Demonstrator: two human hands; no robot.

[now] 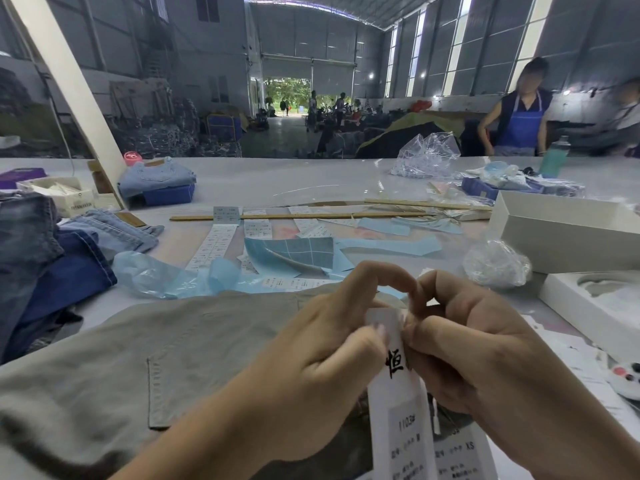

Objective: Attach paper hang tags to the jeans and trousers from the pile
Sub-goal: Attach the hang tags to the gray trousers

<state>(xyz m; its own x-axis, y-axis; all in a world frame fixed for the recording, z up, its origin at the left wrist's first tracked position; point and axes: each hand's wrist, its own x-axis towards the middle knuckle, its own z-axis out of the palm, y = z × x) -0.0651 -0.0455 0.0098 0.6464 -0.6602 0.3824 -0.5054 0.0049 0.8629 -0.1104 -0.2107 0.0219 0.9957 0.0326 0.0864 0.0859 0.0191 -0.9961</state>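
Pinching hang tag [398, 393] top between left hand [311, 344], right hand [474, 344], apparently.

Trousers [173, 348] lie before label sheets [214, 244] (jeans [41, 258] left).

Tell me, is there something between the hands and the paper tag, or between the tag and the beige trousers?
Nothing visible stands in the way. The left hand and the right hand both pinch the top of the white hang tag, which hangs directly over the beige trousers. The exact attaching point is hidden behind the fingers.
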